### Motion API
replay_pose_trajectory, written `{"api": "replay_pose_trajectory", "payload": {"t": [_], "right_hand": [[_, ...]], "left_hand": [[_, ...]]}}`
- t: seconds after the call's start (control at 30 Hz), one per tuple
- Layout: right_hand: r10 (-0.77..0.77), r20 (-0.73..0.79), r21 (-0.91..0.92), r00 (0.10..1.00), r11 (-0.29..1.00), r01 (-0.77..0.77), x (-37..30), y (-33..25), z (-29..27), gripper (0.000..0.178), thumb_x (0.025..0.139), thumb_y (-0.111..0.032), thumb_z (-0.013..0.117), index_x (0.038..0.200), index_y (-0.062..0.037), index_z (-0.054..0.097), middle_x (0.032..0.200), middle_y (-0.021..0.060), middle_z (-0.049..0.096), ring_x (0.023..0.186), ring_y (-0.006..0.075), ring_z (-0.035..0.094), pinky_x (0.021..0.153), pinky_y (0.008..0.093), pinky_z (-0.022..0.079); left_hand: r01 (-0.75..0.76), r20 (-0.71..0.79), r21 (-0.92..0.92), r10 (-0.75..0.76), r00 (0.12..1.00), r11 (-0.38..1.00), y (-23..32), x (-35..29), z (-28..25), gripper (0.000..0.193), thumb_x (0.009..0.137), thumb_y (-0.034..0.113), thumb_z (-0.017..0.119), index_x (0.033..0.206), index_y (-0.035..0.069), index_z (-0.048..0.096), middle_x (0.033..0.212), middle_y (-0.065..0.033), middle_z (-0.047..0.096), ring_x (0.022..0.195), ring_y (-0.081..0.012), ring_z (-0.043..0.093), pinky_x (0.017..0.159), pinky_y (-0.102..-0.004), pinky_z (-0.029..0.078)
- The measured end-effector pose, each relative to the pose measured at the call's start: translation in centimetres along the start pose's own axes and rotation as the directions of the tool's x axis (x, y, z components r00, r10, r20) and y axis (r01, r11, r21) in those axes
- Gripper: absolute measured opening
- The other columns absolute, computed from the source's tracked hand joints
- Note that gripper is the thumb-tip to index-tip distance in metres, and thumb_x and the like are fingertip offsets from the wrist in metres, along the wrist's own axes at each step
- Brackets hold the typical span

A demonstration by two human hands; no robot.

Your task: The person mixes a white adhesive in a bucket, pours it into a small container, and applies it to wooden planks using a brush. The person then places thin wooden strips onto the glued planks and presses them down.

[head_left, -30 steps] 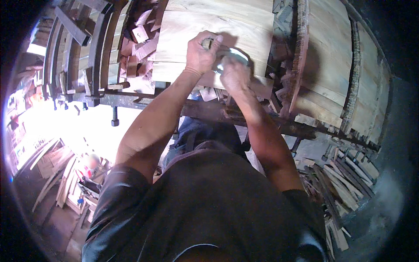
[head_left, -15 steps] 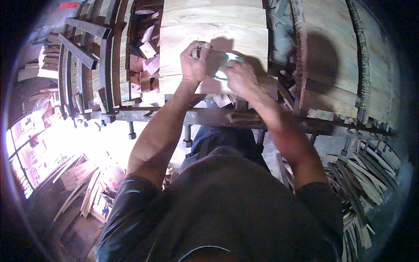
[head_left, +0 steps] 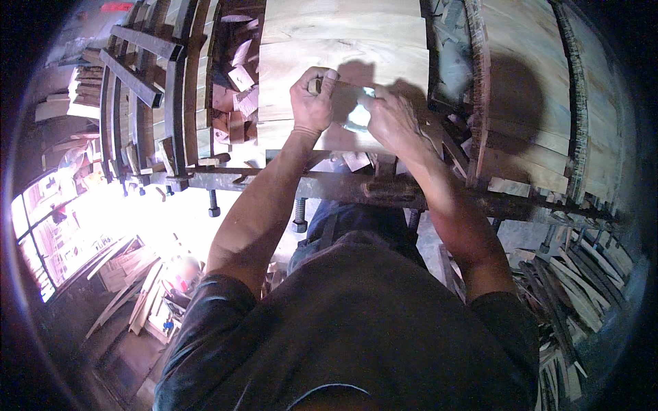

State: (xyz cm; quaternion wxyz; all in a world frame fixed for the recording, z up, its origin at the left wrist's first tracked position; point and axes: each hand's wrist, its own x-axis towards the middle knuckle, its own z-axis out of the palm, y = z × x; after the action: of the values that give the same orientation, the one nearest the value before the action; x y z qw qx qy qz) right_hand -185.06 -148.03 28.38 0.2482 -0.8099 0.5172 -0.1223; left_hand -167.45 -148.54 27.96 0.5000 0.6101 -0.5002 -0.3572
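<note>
A wide panel of pale boards (head_left: pixel 343 31) is laid flat in front of the person, probably so that its whole face can be reached with both hands. Along its near side a dark metal beam (head_left: pixel 329 185) is seen, fitted with threaded bolts (head_left: pixel 299 218), by which the boards are perhaps pressed together. Wood offcuts (head_left: pixel 240 77) are gathered in the gap left of the panel. Over the panel's near part, the right hand (head_left: pixel 395 123) is closed at the right side of a shiny thing (head_left: pixel 358 118); its fingertips cannot be clearly made out. In the left hand (head_left: pixel 312 106), a small brown piece (head_left: pixel 314 86) is gripped by curled fingers, the thumb being raised beside it. The shiny thing is placed between the hands, seemingly for steadiness; whether it is joined to the brown piece cannot be told.
</note>
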Motion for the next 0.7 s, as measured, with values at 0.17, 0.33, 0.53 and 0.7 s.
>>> {"api": "replay_pose_trajectory", "payload": {"t": [0.17, 0.33, 0.53, 0.7], "right_hand": [[-0.133, 0.098, -0.133, 0.986, 0.98, 0.145, 1.2, -0.3, 2.3, 0.027, 0.083, -0.008, 0.054, 0.103, 0.0011, 0.069, 0.112, 0.0267, 0.06, 0.108, 0.041, 0.06, 0.086, 0.0509, 0.051], [-0.053, 0.18, -0.152, 0.982, 0.985, 0.081, -0.1, -0.7, -0.4, 0.025, 0.083, -0.008, 0.054, 0.101, -0.0013, 0.069, 0.111, 0.0239, 0.061, 0.11, 0.0373, 0.06, 0.088, 0.0483, 0.052], [-0.249, 0.073, -0.335, 0.966, 0.906, 0.259, 2.5, 0.8, 2.1, 0.027, 0.089, -0.014, 0.053, 0.11, -0.005, 0.067, 0.113, 0.0236, 0.061, 0.109, 0.0355, 0.061, 0.09, 0.0457, 0.052], [-0.229, -0.031, -0.338, 0.973, 0.919, 0.205, -1.1, 2.2, 1.2, 0.03, 0.075, 0.002, 0.058, 0.1, -0.0072, 0.072, 0.084, 0.0178, 0.061, 0.085, 0.0344, 0.064, 0.072, 0.0447, 0.051]], "left_hand": [[-0.027, -0.002, -0.058, 0.027, 1.0, 0.998, -0.1, 0.0, 0.4, 0.026, 0.092, 0.025, 0.069, 0.085, 0.0, 0.066, 0.073, -0.004, 0.063, 0.069, -0.01, 0.053, 0.066, -0.0272, 0.046], [0.013, 0.009, -0.025, -0.013, 1.0, 1.0, -0.5, -0.1, 0.0, 0.025, 0.091, 0.024, 0.07, 0.085, 0.0, 0.066, 0.071, -0.0064, 0.061, 0.069, -0.0129, 0.054, 0.067, -0.028, 0.046], [-0.032, 0.021, -0.017, 0.032, 0.999, 0.999, -0.7, 0.1, -0.1, 0.024, 0.09, 0.024, 0.07, 0.086, 0.0, 0.067, 0.08, -0.0097, 0.066, 0.073, -0.0169, 0.06, 0.07, -0.0301, 0.049], [-0.08, 0.02, 0.095, 0.079, 0.997, 0.992, -0.2, -0.3, -0.5, 0.027, 0.091, 0.027, 0.07, 0.088, 0.001, 0.067, 0.081, -0.0092, 0.066, 0.077, -0.017, 0.06, 0.074, -0.0295, 0.049]]}}
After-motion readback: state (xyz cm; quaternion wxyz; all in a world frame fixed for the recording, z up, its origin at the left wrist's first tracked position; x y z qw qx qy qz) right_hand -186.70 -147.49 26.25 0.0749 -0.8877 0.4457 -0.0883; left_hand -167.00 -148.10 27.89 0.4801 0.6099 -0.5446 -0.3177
